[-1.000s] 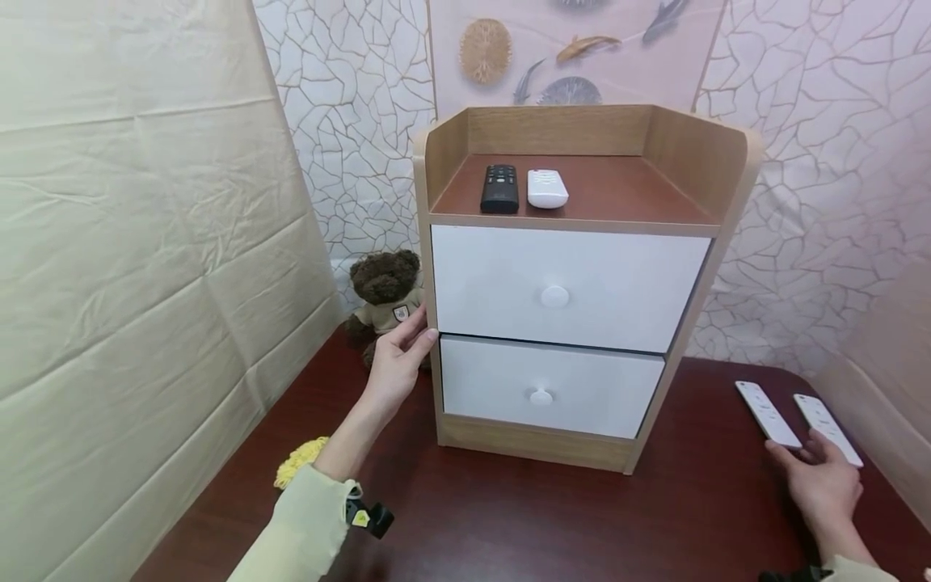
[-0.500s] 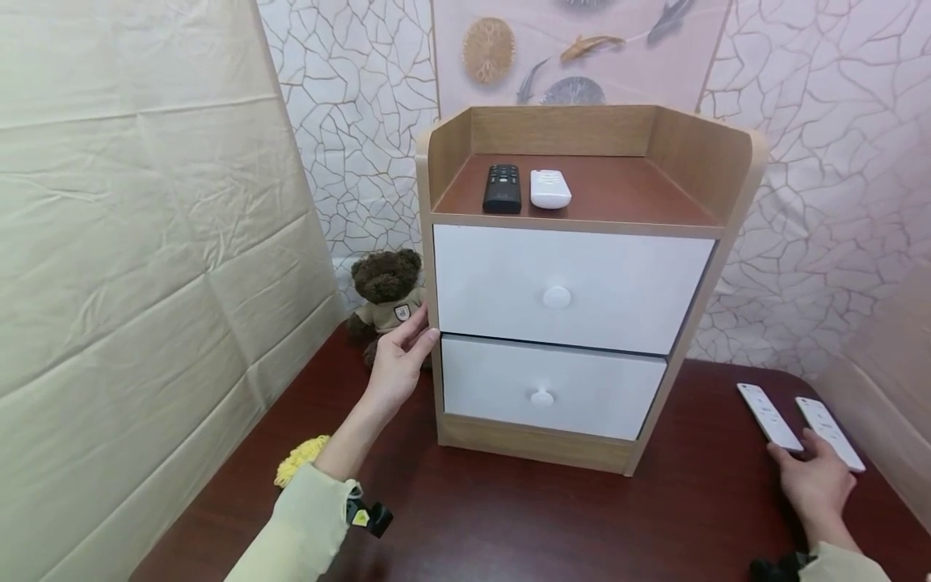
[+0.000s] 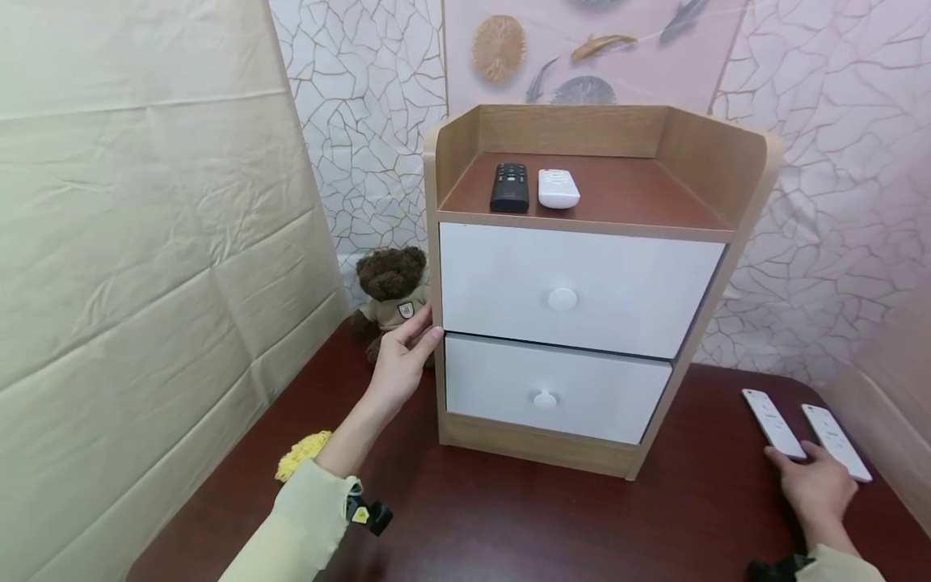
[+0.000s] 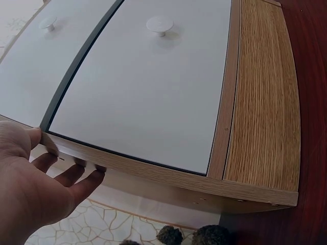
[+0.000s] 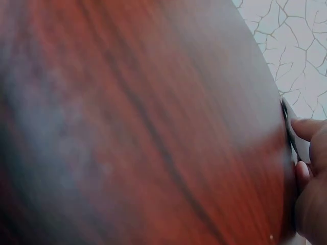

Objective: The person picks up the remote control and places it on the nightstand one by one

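My left hand [image 3: 398, 368] rests against the left side of a wooden cabinet [image 3: 538, 457] with two white drawers. In the left wrist view, the thumb touches the cabinet's front edge, and the extended fingers [image 4: 84, 186] press on its side panel. Both drawers, the upper drawer [image 3: 502, 267] and the lower drawer [image 3: 494, 376], look closed. At the right, my right hand [image 3: 818, 485] grips the near end of a slim white remote control [image 3: 773, 420] lying on the table. A second white remote [image 3: 836, 440] lies just right of it. The right wrist view is partly blurred.
On the cabinet's top shelf lie a black remote [image 3: 510, 187] and a rounded white remote [image 3: 558, 188]. A brown teddy bear [image 3: 391, 279] sits behind the left hand. Something yellow and fluffy [image 3: 304, 454] lies beside the left forearm. Fabric hangs along the left side.
The head view has shifted slightly, moving the cabinet rightward in frame. The right hand has moved a little left, away from the second white remote. The left hand stays on the cabinet.
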`<state>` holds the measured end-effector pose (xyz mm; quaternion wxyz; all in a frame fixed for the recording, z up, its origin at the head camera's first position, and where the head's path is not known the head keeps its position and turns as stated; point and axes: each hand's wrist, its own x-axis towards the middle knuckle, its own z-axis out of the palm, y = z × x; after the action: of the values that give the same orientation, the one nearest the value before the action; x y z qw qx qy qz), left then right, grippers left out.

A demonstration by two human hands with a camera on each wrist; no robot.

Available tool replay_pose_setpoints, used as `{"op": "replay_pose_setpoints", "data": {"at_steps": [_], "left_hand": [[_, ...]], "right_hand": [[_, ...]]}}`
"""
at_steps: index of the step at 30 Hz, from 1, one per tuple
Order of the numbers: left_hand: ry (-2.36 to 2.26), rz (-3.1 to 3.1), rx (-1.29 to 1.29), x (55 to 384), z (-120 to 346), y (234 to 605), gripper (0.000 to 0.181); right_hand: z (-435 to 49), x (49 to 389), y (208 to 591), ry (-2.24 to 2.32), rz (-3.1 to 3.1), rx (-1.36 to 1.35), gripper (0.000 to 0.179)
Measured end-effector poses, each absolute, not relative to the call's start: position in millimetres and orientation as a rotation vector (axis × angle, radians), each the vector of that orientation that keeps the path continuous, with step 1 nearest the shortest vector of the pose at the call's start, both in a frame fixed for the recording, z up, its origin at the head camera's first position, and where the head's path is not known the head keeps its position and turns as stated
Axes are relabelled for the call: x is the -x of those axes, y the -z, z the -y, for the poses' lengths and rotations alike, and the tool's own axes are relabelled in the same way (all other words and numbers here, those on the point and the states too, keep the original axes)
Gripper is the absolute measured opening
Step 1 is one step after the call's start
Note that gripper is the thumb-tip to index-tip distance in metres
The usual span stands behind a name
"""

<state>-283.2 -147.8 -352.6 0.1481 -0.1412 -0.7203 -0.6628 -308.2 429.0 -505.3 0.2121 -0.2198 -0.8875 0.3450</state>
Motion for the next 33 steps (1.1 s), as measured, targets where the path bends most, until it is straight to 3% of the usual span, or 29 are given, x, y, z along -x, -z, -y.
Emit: {"op": "replay_pose_setpoints", "data": {"at_steps": [33], "left_hand": [[1.926, 2.034, 0.436, 283.1, 146.4, 352.5, 0.055]], "right_hand": [[-427.6, 301.6, 501.0, -1.085, 2.425, 0.723, 0.057]]}}
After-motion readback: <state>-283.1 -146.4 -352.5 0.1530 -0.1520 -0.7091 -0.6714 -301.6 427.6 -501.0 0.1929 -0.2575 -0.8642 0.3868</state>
